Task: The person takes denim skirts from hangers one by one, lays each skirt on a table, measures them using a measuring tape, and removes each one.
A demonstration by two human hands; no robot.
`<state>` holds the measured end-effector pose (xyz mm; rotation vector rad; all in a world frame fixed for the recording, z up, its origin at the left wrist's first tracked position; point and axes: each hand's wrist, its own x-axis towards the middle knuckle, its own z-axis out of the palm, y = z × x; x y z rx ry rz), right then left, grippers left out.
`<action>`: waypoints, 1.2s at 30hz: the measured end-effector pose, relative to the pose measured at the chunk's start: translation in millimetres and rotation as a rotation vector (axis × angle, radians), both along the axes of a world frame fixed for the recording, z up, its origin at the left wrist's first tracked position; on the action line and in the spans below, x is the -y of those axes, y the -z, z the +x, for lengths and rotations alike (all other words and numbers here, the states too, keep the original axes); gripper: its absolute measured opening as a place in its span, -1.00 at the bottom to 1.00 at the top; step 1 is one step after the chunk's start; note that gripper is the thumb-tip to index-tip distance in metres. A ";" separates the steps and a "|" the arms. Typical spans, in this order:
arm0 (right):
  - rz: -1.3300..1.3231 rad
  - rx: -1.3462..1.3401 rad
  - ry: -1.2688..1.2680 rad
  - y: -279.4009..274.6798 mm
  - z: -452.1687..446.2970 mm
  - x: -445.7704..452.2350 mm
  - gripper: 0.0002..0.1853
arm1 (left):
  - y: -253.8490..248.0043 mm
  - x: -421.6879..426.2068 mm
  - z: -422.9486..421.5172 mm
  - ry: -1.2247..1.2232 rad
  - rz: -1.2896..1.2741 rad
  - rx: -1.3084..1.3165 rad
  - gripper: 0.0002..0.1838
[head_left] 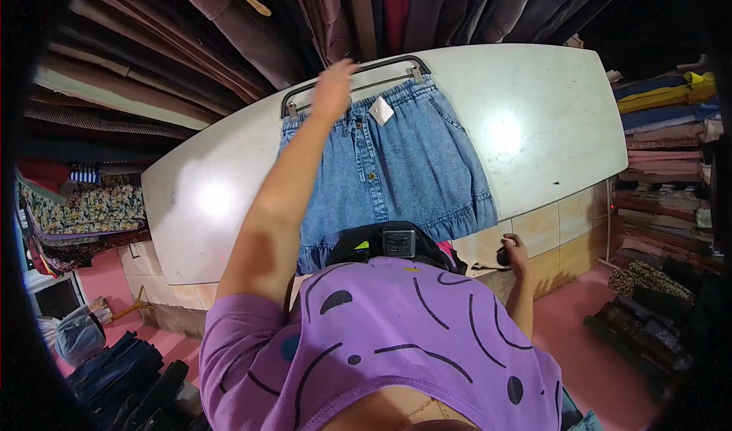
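Blurred left hand (333, 94), fingers unreadable, is at the denim skirt (419, 160)'s clip hanger (381, 63); right hand (518, 257) curls its fingers beside the bench (564, 110).

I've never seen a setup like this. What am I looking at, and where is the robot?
There's no robot, just a person with bare hands. The single picture comes from a camera on their head, looking forward and down. A blue denim skirt with a ruffled hem and white tag lies on a white table, clipped to a black hanger. The left hand, blurred, is over the hanger and waistband; the right hand is beside the table. Neither grip is clear.
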<state>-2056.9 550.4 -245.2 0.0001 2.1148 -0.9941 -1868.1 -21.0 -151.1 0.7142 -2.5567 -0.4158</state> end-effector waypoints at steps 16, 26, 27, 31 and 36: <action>-0.220 0.307 -0.167 -13.4 63.6 90.3 -0.72 | -62.8 18.2 107.0 -0.029 0.526 0.217 -0.67; -0.576 -0.171 0.281 -178.3 -85.2 76.9 -0.79 | -230.0 -52.1 138.5 -0.246 0.612 -0.504 -0.74; -0.558 -0.295 0.260 -206.9 -112.7 88.7 -0.77 | -242.1 -60.8 141.0 -0.245 0.603 -0.591 -0.75; -0.721 -0.693 0.119 -338.6 -156.4 178.9 -0.61 | -256.9 -85.3 174.7 -0.338 0.520 -0.880 -0.73; -0.936 -1.139 -0.199 -420.0 -171.7 364.0 -0.63 | -205.0 -101.9 251.8 -0.560 0.430 -1.075 -0.73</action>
